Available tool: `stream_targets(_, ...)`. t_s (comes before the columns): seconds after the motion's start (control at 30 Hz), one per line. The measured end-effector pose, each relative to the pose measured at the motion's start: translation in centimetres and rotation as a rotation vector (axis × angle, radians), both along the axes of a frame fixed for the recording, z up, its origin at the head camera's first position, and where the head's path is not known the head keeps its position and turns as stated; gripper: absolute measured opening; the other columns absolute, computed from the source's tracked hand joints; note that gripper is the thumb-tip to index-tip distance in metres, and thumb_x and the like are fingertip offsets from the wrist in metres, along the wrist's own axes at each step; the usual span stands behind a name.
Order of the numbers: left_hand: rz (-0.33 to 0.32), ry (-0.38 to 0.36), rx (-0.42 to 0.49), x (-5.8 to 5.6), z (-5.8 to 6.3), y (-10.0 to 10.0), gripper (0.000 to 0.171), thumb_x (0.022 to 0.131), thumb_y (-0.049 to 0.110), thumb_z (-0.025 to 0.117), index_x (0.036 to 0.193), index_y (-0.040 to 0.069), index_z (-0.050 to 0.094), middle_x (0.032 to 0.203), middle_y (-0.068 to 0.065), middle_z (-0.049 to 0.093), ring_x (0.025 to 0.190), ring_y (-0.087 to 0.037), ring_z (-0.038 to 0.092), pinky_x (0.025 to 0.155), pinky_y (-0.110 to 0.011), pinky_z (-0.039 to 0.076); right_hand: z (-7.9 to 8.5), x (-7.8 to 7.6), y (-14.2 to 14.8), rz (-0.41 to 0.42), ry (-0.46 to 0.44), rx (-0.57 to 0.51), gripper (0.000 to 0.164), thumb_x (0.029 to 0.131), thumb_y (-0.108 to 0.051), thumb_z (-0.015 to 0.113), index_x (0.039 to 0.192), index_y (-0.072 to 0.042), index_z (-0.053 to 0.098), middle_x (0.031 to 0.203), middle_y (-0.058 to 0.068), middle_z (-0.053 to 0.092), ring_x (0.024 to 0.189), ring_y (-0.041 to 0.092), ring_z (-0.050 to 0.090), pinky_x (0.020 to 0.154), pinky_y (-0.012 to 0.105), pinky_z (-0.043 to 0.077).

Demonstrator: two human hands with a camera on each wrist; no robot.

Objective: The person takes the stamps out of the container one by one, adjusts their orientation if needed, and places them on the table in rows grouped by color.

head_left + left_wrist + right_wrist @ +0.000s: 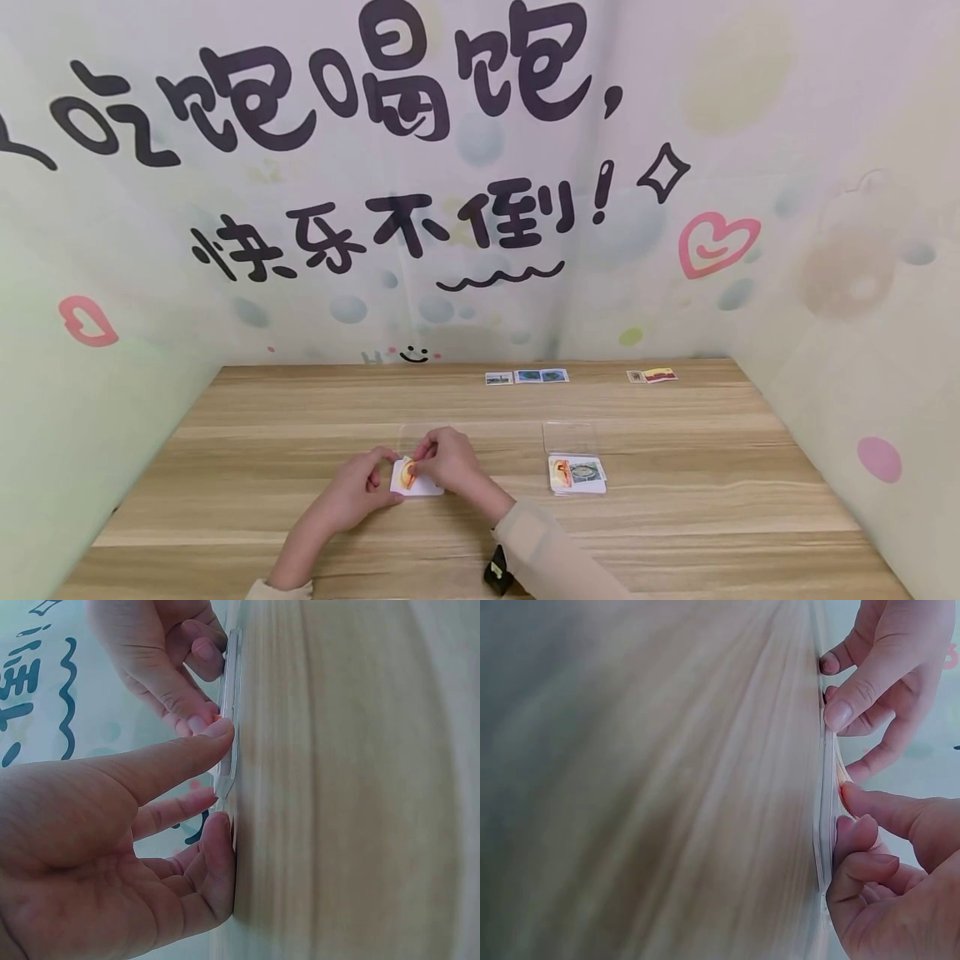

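Observation:
A small clear plastic case (236, 675) lies on the table with its lid (409, 437) folded back and a white card (426, 491) inside. My left hand (351, 497) holds the case at its left end, thumb on the near edge and forefinger on the far side. Over the card, my right hand (454, 463) pinches a stamp (407, 475) with an orange picture between thumb and fingers. In the right wrist view the stamp's orange edge (842, 778) bows up from the card. The right fingertips hide part of the stamp.
To the right lies a second opened case (570, 436) with stamps (587, 472) on a white card. Several stamps (529, 377) and a yellow-red stamp (660, 375) lie along the back edge. A small black object (498, 572) sits beside my right sleeve.

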State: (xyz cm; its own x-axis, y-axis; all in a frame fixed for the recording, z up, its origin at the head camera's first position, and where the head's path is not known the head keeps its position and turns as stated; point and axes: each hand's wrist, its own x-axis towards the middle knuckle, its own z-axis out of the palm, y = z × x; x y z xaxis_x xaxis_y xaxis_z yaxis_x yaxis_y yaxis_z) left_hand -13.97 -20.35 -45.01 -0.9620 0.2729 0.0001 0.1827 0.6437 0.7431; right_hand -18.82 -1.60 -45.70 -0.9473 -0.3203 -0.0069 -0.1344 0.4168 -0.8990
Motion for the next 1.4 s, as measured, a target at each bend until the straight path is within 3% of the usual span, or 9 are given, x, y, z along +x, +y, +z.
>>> stream_targets(0.23, -0.007, 0.005, 0.003, 0.0, -0.1, 0.0, 0.048, 0.085, 0.013, 0.088, 0.124, -0.002, 0.064, 0.079, -0.002, 0.049, 0.066, -0.009, 0.041, 0.061, -0.025, 0.036, 0.0, 0.1, 0.1, 0.002, -0.004, -0.008, 0.017, 0.081, 0.007, 0.084, 0.078, 0.001, 0.068, 0.063, -0.004, 0.053, 0.048, 0.005, 0.044, 0.043, 0.015, 0.035)
stream_targets(0.63, -0.004, 0.003, 0.006, 0.1, -0.1, 0.0, 0.049, 0.084, 0.013, 0.088, 0.124, -0.003, 0.064, 0.080, -0.002, 0.049, 0.067, -0.009, 0.042, 0.061, -0.025, 0.036, 0.0, -0.2, 0.0, 0.056, -0.019, 0.036, 0.016, 0.084, 0.009, 0.080, 0.098, 0.002, 0.078, 0.064, -0.003, 0.052, 0.046, 0.006, 0.042, 0.043, 0.017, 0.035)
stream_targets(1.03, -0.002, 0.013, -0.005, -0.1, -0.2, 0.0, 0.048, 0.084, 0.013, 0.088, 0.123, -0.002, 0.064, 0.080, -0.002, 0.049, 0.067, -0.009, 0.042, 0.062, -0.025, 0.036, 0.3, -0.2, 0.3, 0.073, -0.014, 0.028, 0.014, 0.083, 0.008, 0.081, 0.095, 0.002, 0.076, 0.065, -0.001, 0.061, 0.048, 0.005, 0.046, 0.044, 0.017, 0.037)
stream_targets(1.4, 0.004, -0.001, 0.001, 0.0, -0.1, 0.1, 0.049, 0.084, 0.012, 0.088, 0.124, -0.002, 0.064, 0.080, -0.002, 0.049, 0.068, -0.010, 0.042, 0.061, -0.025, 0.035, 1.0, 0.0, 0.7, 0.073, -0.049, 0.007, 0.008, 0.090, 0.006, 0.076, 0.097, 0.002, 0.074, 0.066, 0.000, 0.058, 0.049, 0.008, 0.046, 0.045, 0.017, 0.038)
